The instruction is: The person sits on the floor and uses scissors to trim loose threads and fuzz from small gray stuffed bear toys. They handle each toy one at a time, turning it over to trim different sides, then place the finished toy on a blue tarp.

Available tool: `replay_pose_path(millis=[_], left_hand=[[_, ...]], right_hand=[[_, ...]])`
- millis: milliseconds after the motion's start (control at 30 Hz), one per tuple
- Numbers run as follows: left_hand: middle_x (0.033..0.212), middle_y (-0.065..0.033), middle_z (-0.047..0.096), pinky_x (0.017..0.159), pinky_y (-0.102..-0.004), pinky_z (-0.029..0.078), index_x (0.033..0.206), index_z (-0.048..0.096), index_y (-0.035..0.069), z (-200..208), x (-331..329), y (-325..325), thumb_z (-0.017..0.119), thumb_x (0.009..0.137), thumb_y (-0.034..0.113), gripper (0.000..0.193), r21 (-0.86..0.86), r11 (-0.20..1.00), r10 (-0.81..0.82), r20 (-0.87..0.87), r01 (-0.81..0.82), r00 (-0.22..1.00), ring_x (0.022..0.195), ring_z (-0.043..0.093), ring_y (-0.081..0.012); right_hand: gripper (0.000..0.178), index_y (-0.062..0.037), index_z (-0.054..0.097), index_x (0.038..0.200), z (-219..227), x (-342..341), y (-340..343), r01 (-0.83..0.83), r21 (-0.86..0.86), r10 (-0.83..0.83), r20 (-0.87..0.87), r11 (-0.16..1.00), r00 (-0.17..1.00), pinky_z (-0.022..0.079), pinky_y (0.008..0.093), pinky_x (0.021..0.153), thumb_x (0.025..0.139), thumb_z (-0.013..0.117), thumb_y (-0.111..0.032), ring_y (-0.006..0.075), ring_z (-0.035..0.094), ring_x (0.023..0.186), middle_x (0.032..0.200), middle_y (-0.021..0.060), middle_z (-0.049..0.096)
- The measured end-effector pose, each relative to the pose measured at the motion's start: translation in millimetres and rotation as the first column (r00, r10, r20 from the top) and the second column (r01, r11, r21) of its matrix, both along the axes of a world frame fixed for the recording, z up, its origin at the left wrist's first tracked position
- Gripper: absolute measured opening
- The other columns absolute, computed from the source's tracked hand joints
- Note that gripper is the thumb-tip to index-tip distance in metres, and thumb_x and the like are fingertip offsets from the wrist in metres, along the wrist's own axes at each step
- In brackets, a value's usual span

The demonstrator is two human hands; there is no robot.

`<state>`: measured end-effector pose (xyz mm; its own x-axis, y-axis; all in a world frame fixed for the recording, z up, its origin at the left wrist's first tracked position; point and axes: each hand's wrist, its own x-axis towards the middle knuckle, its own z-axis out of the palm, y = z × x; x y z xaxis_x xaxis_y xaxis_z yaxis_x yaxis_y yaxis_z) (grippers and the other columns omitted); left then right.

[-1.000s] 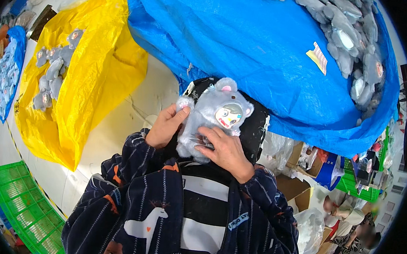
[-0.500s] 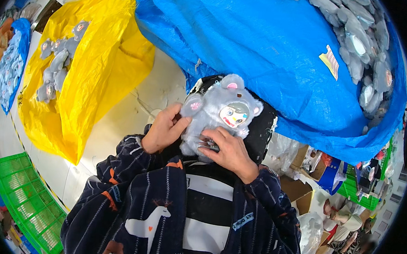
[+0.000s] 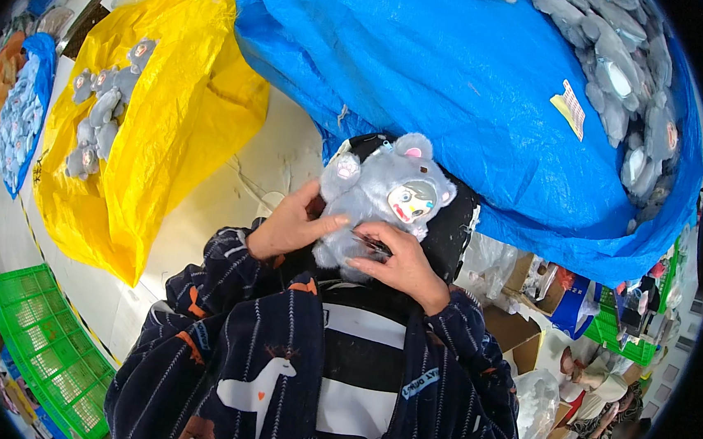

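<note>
With the left hand (image 3: 292,225), touching the left side of a grey plush toy (image 3: 374,201), with the thumb on the fur and the fingers partly hidden at its edge; cannot tell how firm a hold. With the right hand (image 3: 406,261), grasping the toy's belly between thumb and curled fingers, around a small dark patch too unclear to name. Face-up and slanted on a black support (image 3: 456,228). To the left, a yellow sack (image 3: 177,123) with several small grey toys (image 3: 106,109) inside; farther left, a blue bag (image 3: 50,47) full of light-blue pieces (image 3: 19,119); near left, a green crate (image 3: 38,319). On the far side, a big blue sack (image 3: 428,85), with grey plush pieces (image 3: 615,67) heaped along its far right. To the right, a cardboard box (image 3: 527,353) beside a clear plastic bag (image 3: 537,403). Close beyond the toy's head, the edge of the big blue sack; left of the hands, open pale floor (image 3: 278,152) reaching to the yellow sack. Compared with a second ago, resting the left thumb on the body, no longer on the toy's raised paw; keeping the right hand on the belly.
</note>
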<state>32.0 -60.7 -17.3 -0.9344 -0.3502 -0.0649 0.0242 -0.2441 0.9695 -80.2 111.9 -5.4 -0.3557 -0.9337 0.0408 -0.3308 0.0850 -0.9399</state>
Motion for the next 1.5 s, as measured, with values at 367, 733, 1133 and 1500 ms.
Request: replay_pose_path(millis=[367, 733, 1133, 1500], left_hand=[[0.106, -0.004, 0.061, 0.082, -0.025, 0.046, 0.116, 0.055, 0.001, -0.9, -18.1, 4.7, 0.055, 0.092, 0.012, 0.027, 0.514, 0.858, 0.001, 0.033, -0.018, 0.999, 0.092, 0.057, -0.0094], [0.103, -0.0029, 0.061, 0.082, -0.0252, 0.046, 0.115, 0.056, 0.0, 3.0, -17.8, 10.1, 0.056, 0.092, 0.018, 0.029, 0.561, 0.828, -0.059, 0.082, 0.003, 0.995, 0.092, 0.056, -0.0091], [0.092, 0.0013, 0.057, 0.075, -0.0223, 0.043, 0.108, 0.057, 0.0, 9.0, -18.3, 4.3, 0.053, 0.094, 0.018, 0.023, 0.146, 0.977, -0.165, 0.039, 0.158, 0.985, 0.087, 0.05, -0.0044], [0.091, 0.0025, 0.057, 0.073, -0.0208, 0.044, 0.106, 0.058, 0.001, -2.3, -19.3, 9.5, 0.054, 0.093, 0.02, 0.023, 0.194, 0.96, -0.214, 0.032, 0.204, 0.976, 0.083, 0.051, -0.0032]], right_hand=[[0.034, -0.0018, 0.059, 0.105, 50.8, -9.8, -16.3, 0.349, -0.111, -0.338, -0.625, 0.93, 0.703, 0.049, 0.0342, 0.057, 0.077, 0.069, -0.017, 0.0258, 0.061, 0.072, 0.086, 0.0092, 0.056], [0.036, -0.0016, 0.06, 0.107, 42.3, -12.2, -19.4, 0.377, -0.132, -0.358, -0.691, 0.917, 0.628, 0.049, 0.033, 0.057, 0.076, 0.07, -0.017, 0.0244, 0.06, 0.07, 0.084, 0.0081, 0.057], [0.033, -0.002, 0.061, 0.105, 45.9, -14.7, -26.1, 0.342, -0.095, -0.322, -0.635, 0.935, 0.702, 0.05, 0.0333, 0.057, 0.077, 0.07, -0.017, 0.025, 0.061, 0.068, 0.084, 0.0081, 0.058], [0.033, -0.0002, 0.061, 0.106, 60.9, -30.8, -27.0, 0.337, 0.036, -0.331, -0.122, 0.941, 0.936, 0.048, 0.0272, 0.062, 0.076, 0.071, -0.012, 0.0141, 0.06, 0.075, 0.088, 0.0089, 0.061]])
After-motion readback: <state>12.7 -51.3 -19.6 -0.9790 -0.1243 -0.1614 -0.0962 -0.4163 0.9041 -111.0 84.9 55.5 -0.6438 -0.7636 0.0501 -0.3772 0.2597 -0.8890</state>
